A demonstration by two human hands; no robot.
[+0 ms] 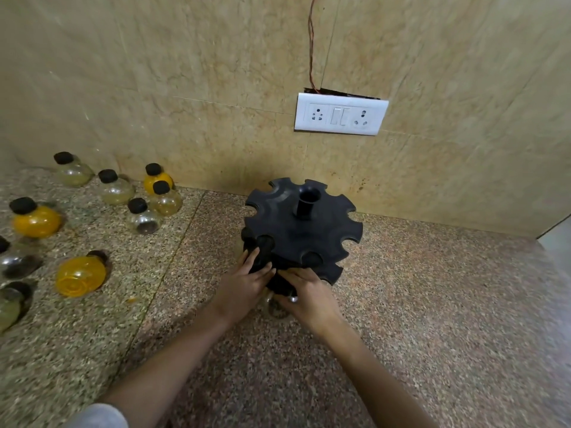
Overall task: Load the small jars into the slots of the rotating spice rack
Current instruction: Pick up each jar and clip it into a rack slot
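Observation:
The black rotating spice rack (304, 223) stands on the counter near the wall, its notched top disc facing me. Black jar caps sit in front slots of the top disc, one (264, 243) on the left and one (311, 258) on the right. My left hand (247, 281) rests with straight fingers against the rack's lower front. My right hand (309, 293) is beside it, thumb and fingers round a small clear jar (276, 307) low at the rack's base, mostly hidden by both hands. Several loose jars wait at the left, such as a yellow one (37, 220).
Other loose jars include a yellow one lying on its side (81, 275) and clear ones (142, 217) further back. A white socket plate (340, 116) with a hanging wire is on the tiled wall. The granite counter (432, 304) stretches right of the rack.

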